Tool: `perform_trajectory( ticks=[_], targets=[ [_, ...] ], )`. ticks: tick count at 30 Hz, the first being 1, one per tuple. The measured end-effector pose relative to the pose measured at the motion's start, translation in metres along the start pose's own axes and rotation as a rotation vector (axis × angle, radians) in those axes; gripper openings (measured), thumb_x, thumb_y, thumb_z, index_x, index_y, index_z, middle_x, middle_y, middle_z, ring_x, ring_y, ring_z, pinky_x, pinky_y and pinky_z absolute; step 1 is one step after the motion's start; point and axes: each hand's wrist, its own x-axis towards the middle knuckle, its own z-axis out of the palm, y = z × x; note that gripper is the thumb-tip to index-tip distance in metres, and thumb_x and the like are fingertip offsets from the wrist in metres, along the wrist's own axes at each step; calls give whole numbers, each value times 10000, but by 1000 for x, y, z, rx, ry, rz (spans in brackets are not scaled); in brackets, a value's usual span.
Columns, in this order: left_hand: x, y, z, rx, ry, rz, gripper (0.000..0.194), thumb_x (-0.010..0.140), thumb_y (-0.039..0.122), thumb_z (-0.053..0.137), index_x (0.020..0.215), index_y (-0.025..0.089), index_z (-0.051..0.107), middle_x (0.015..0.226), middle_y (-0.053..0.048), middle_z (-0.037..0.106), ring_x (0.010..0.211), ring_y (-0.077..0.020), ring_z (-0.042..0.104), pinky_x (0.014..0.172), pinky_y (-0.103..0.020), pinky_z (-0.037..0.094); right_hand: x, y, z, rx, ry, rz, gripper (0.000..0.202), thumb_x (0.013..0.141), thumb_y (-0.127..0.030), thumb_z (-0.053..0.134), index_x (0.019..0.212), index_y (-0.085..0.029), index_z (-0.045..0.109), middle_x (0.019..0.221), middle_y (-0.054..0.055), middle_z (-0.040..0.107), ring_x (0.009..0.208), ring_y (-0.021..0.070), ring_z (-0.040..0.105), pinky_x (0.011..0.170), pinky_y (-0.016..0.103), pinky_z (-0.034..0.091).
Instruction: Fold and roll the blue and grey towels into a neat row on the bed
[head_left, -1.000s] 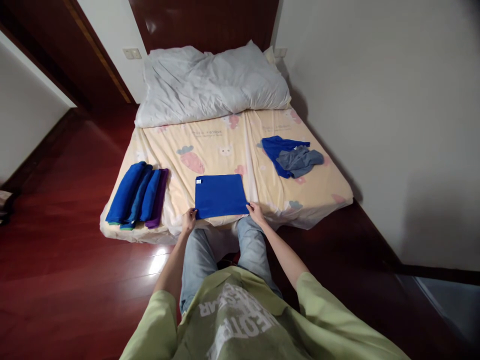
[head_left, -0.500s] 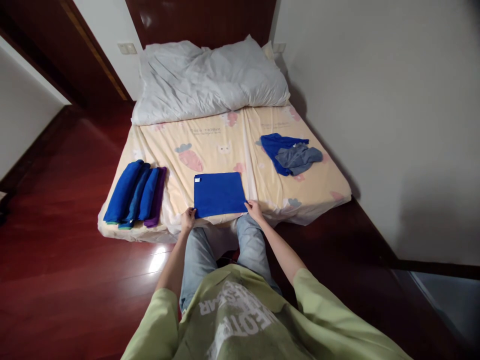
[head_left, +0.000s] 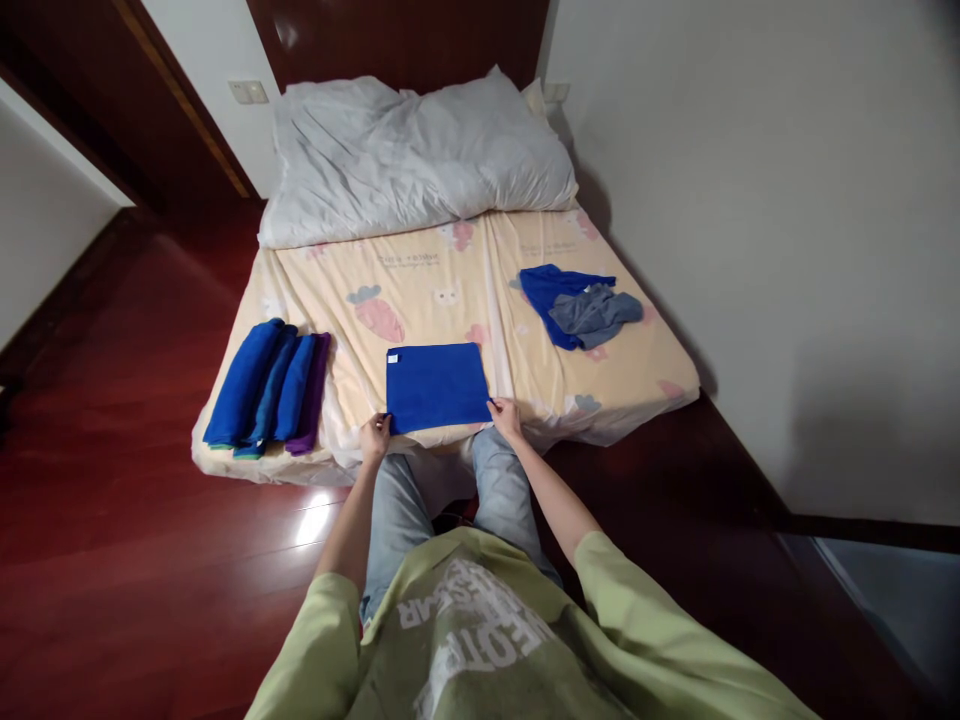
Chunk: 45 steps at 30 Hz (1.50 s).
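Currently, one flat, rectangular royal-blue fabric cloth (head_left: 437,388) lies squared up on the bed at the lower centre of the frame, with a small white label (head_left: 393,358) at its far left corner. The left hand (head_left: 376,437) is nearly closed, thumb and fingers pinching the near left corner; the right hand (head_left: 505,418) grips the near right corner in the same way.

Progress, judged from the layout: folding looks finished for the row of long, narrow blue cloth bundles (head_left: 245,385) and the slim purple cloth bundle (head_left: 309,395) beside them, lower left. The cloth in hand looks partway: neat and flat, not as narrow as those bundles. Apparently not begun: the crumpled royal-blue cloth (head_left: 551,300) and the rumpled grey-blue cloth (head_left: 596,312) lying partly over it, right of centre.

Surroundings: all rest on a pale yellow sheet printed with carrots and rabbits (head_left: 442,325), slightly creased. A bulky white quilt (head_left: 420,160) fills the far end, upper centre, below a dark red-brown wooden headboard (head_left: 397,40).

Obstructions: none seen around the held cloth; quilt and bundles lie apart from it. Layer count cannot be told.
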Motion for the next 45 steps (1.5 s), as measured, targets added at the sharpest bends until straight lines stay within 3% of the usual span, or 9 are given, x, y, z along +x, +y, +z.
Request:
perform_trajectory(
  ticks=[8, 22, 27, 30, 33, 36, 41, 45],
  targets=[
    [-1, 4, -2, -12, 29, -37, 271, 863, 446, 572, 851, 204, 694, 798, -80, 755, 748, -227, 731, 691, -296, 548, -1, -7, 1, -128, -35, 49, 201, 881, -345, 595, 838, -205, 734, 861, 104, 768, 771, 250, 720, 757, 326, 546],
    [-1, 6, -1, 89, 22, 3, 243, 890, 429, 549, 843, 222, 668, 812, -72, 743, 767, -221, 707, 687, -291, 506, 4, -10, 5, -222, -30, 129, 76, 861, -276, 674, 805, -232, 699, 739, 64, 700, 786, 230, 674, 748, 289, 505],
    [1, 5, -2, 131, 42, 26, 184, 874, 380, 576, 831, 215, 645, 850, -75, 687, 779, -216, 660, 726, -309, 499, -1, -12, 8, -265, 33, 55, 61, 851, -240, 650, 910, -226, 663, 772, 42, 665, 715, 202, 613, 709, 286, 491],
    [1, 5, -2, 136, 23, 38, 169, 894, 369, 574, 872, 216, 643, 876, -67, 657, 770, -203, 633, 704, -302, 486, -6, -19, 8, -301, 77, -56, 142, 863, -204, 604, 998, -220, 644, 914, 61, 663, 735, 188, 588, 704, 282, 486],
    [0, 3, -2, 154, 31, 63, 150, 912, 342, 579, 952, 213, 646, 956, -74, 645, 829, -214, 629, 728, -312, 491, -10, -27, 6, -365, 43, -109, 159, 893, -172, 559, 1011, -215, 657, 1046, 93, 634, 788, 195, 582, 739, 297, 484],
    [-2, 1, -3, 218, 27, 158, 133, 926, 270, 562, 997, 209, 658, 1022, -109, 639, 996, -269, 609, 832, -359, 499, -13, -35, 1, -394, -44, -138, 218, 930, -139, 507, 1013, -212, 694, 1098, 111, 615, 887, 231, 584, 824, 333, 480],
    [-5, -3, -5, 343, -142, 493, 236, 928, 147, 516, 1064, 231, 690, 1231, -128, 657, 1202, -310, 534, 1014, -445, 437, -14, -39, -4, -494, -183, -346, 344, 911, -51, 506, 1104, -218, 737, 1177, 128, 650, 1130, 299, 532, 1000, 418, 421],
    [-4, -10, -3, 365, -224, 570, 349, 934, 122, 466, 1209, 216, 659, 1274, -106, 662, 1209, -274, 559, 1024, -423, 457, -16, -34, -7, -630, -258, -439, 383, 931, -61, 505, 1224, -195, 712, 1289, 121, 664, 1194, 290, 538, 1031, 436, 414]
  ],
)
